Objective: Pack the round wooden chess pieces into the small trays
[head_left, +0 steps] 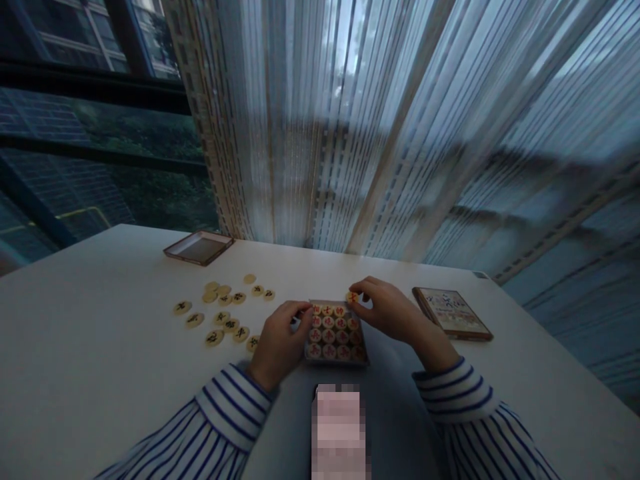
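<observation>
A shallow box (336,362) in front of me holds rows of round pieces with red characters (329,337). My right hand (387,310) pinches one red-marked piece (352,297) at the box's back right corner. At the box's left side is my left hand (281,339), its thumb and index finger drawn together at the back left corner; whether a piece is between them is hidden. Left of the box, several round pieces with black characters (215,337) lie scattered on the white table (125,373).
An open empty tray (200,248) stands at the back left. A flat box with a printed top (453,312) lies on the right. Near the table's front edge is a pixelated phone-like object (339,433). Curtains (340,133) hang behind the table.
</observation>
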### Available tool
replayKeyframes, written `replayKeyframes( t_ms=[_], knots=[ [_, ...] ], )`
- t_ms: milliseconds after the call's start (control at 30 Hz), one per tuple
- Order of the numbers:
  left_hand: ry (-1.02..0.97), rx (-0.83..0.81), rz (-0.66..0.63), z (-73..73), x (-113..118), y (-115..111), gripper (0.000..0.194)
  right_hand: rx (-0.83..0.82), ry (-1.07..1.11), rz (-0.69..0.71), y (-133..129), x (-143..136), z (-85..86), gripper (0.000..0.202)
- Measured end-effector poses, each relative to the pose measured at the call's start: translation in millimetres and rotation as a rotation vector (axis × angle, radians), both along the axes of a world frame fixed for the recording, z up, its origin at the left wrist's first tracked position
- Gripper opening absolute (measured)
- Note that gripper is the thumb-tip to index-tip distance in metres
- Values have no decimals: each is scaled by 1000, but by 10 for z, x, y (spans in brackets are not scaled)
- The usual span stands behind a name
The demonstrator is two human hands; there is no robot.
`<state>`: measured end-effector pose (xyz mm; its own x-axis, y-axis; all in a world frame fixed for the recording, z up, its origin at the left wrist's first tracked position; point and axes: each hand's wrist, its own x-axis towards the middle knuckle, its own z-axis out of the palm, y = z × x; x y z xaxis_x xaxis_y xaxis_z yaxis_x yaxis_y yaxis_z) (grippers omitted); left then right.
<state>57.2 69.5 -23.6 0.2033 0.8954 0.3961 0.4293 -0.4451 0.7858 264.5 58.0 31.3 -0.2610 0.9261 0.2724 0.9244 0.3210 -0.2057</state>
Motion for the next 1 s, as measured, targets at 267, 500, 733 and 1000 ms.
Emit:
replayKeyframes(
  t_ms=[267, 500, 733, 1000],
  knots=[
    [53, 18, -1, 2, -10, -7, 21, -103, -150, -36, -7, -45, -18, 19],
    [68, 39, -5, 8, -6, -9, 21, -117, -250, -44, -8, -75, -40, 18],
    [55, 38, -11, -7, -6, -2, 21, -114, -327, -45, 2, -85, -61, 19],
    [91, 53, -22, 7, -12, -5, 22, -139, -337, -53, 11, -89, -78, 20]
  ],
)
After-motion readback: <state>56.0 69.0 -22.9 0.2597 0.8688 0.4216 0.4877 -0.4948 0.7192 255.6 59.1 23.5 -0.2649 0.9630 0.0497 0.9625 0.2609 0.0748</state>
